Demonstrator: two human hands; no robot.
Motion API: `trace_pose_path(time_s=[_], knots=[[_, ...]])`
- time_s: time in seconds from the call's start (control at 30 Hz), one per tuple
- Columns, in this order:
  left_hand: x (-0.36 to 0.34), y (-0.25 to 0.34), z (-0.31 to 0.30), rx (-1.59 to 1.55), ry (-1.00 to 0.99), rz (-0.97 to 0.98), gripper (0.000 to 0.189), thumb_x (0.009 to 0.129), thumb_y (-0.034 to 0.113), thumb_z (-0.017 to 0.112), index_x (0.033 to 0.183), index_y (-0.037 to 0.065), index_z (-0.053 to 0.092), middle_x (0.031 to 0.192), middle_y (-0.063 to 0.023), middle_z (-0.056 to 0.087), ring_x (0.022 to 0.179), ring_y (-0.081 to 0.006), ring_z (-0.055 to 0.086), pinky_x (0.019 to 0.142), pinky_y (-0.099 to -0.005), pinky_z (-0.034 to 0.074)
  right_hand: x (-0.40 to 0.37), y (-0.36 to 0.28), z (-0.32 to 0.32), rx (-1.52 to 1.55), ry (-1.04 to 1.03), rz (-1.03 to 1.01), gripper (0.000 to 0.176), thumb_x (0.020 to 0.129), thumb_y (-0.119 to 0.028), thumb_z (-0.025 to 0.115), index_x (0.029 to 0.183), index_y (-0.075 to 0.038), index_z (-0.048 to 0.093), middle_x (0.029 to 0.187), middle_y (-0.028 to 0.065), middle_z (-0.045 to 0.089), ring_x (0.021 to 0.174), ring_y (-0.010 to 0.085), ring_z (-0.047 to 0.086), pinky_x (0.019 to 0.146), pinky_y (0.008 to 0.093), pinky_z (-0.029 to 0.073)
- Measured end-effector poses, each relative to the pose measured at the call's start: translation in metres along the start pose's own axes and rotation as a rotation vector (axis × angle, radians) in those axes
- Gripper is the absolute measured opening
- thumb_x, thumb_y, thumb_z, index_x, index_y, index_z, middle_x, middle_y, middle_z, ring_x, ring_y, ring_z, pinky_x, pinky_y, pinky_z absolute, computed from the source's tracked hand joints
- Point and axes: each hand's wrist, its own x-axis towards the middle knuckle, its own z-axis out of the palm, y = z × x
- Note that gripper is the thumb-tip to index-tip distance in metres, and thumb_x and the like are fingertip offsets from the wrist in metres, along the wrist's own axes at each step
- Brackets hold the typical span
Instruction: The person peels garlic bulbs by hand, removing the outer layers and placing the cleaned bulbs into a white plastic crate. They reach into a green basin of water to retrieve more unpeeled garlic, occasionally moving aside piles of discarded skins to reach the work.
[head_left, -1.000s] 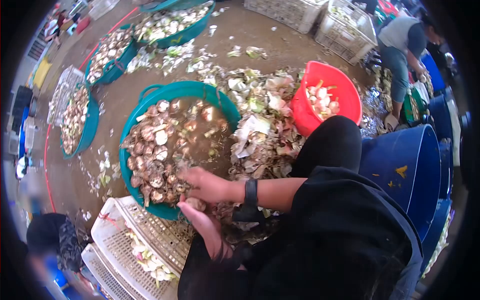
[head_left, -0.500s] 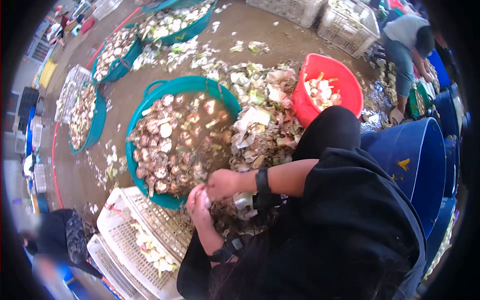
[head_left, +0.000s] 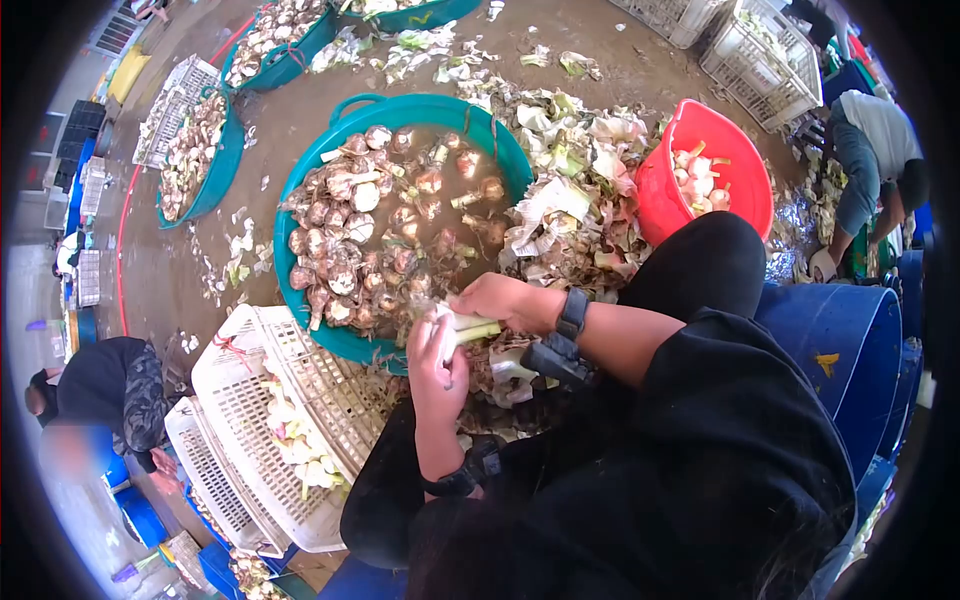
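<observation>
In the head view my left hand (head_left: 437, 362) is closed around a garlic bulb with a pale green stem (head_left: 474, 332); the fingers hide most of the bulb. My right hand (head_left: 500, 302) is closed against the same garlic, fingers pinching at its top side, where a thin loose layer or peel seems to show, blurred. Both hands are above the near rim of a teal tub (head_left: 290, 250) of muddy water. Unpeeled garlic bulbs (head_left: 345, 235), brownish with roots, are heaped on its left side, and several float on the right.
Peeled leaves and skins (head_left: 560, 210) lie heaped beside the tub. A red bucket (head_left: 655, 185) holds peeled garlic (head_left: 698, 180). White crates (head_left: 235, 375) stand at lower left, one with peeled garlic. Blue barrels (head_left: 820, 325) are at right. Other people (head_left: 110, 395) bend nearby.
The view has shifted, so the tub sits further right and higher. My hands have turned the garlic; its pale stem now shows between them.
</observation>
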Motion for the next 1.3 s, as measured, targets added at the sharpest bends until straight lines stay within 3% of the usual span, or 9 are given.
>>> trace_pose_path(time_s=[0.1,0.23,0.43,0.57,0.7,1.0,1.17,1.23,1.3], knots=[[0.0,-0.01,0.003,0.293,0.084,0.288,0.041,0.077,-0.005,0.052,0.117,-0.001,0.045,0.121,-0.0194,0.048,0.102,-0.0224,0.051,0.081,-0.0303,0.043,-0.01,-0.005,0.006,0.308,0.014,0.019,0.026,0.088,-0.025,0.052,0.091,-0.001,0.061,0.085,0.0036,0.061,0.071,0.0108,0.054,0.063,0.0293,0.046],[0.007,0.003,0.012,-1.228,0.68,-0.616,0.02,0.091,0.017,0.046,0.103,0.002,0.049,0.107,-0.0147,0.054,0.1,-0.0269,0.055,0.084,-0.0356,0.047,-0.047,-0.019,0.014,0.233,-0.095,-0.36,0.024,0.091,-0.021,0.048,0.105,-0.002,0.055,0.096,0.004,0.06,0.089,0.0095,0.052,0.081,0.0243,0.041],[-0.016,-0.055,-0.019,-1.979,0.289,-0.617,0.048,0.093,0.039,0.031,0.119,0.001,0.044,0.116,-0.0158,0.052,0.107,-0.0324,0.051,0.09,-0.0442,0.045,-0.079,-0.019,-0.033,0.574,-0.03,-0.671,0.021,0.089,-0.018,0.05,0.101,-0.001,0.056,0.095,0.0085,0.061,0.088,0.0159,0.057,0.079,0.0299,0.045],[-0.006,-0.042,-0.024,-1.78,0.571,-0.825,0.052,0.093,0.041,0.028,0.12,-0.002,0.041,0.126,-0.0184,0.044,0.119,-0.0331,0.041,0.091,-0.0473,0.042,-0.103,-0.064,-0.045,0.79,-0.018,-0.792,0.017,0.087,-0.015,0.049,0.095,-0.002,0.056,0.096,0.0117,0.061,0.084,0.0232,0.058,0.073,0.0312,0.046],[0.003,-0.023,-0.021,-1.923,0.497,-0.523,0.048,0.093,0.038,0.029,0.116,-0.002,0.042,0.126,-0.0205,0.043,0.118,-0.0344,0.041,0.098,-0.0471,0.035,-0.077,-0.036,-0.003,-1.139,0.032,-0.38,0.04,0.086,-0.04,0.048,0.104,-0.006,0.058,0.099,0.0156,0.06,0.087,0.0329,0.059,0.077,0.039,0.047],[-0.002,-0.04,-0.021,-1.682,0.69,-0.541,0.048,0.091,0.044,0.032,0.102,0.0,0.047,0.12,-0.0175,0.049,0.115,-0.0306,0.045,0.098,-0.0451,0.037,-0.075,-0.041,0.058,-0.602,-0.156,-1.031,0.029,0.086,-0.032,0.051,0.077,-0.005,0.056,0.07,0.0147,0.058,0.065,0.0348,0.056,0.055,0.0416,0.044],[0.0,-0.042,-0.018,-1.6,0.718,-0.557,0.05,0.093,0.04,0.029,0.103,-0.005,0.048,0.116,-0.0207,0.051,0.111,-0.0313,0.048,0.095,-0.0444,0.04,-0.043,-0.009,0.031,-1.35,-0.191,-0.488,0.028,0.077,-0.031,0.061,0.076,-0.004,0.057,0.073,0.0165,0.059,0.069,0.0348,0.059,0.059,0.0395,0.046],[-0.017,-0.07,-0.031,-1.746,0.476,-0.228,0.05,0.095,0.035,0.025,0.11,-0.008,0.044,0.118,-0.0218,0.049,0.11,-0.0323,0.049,0.09,-0.0442,0.045,-0.024,-0.013,0.036,-0.532,0.091,-0.703,0.025,0.073,-0.025,0.062,0.077,-0.001,0.057,0.073,0.0192,0.06,0.071,0.0343,0.06,0.061,0.0393,0.046],[-0.042,-0.069,-0.085,-1.782,0.967,-0.165,0.06,0.092,0.042,0.024,0.114,-0.012,0.04,0.114,-0.0227,0.051,0.103,-0.0325,0.053,0.083,-0.0422,0.049,0.021,-0.002,0.019,-0.392,0.317,-0.686,0.023,0.074,-0.02,0.056,0.078,0.003,0.056,0.074,0.0196,0.06,0.074,0.0345,0.06,0.063,0.0398,0.046]])
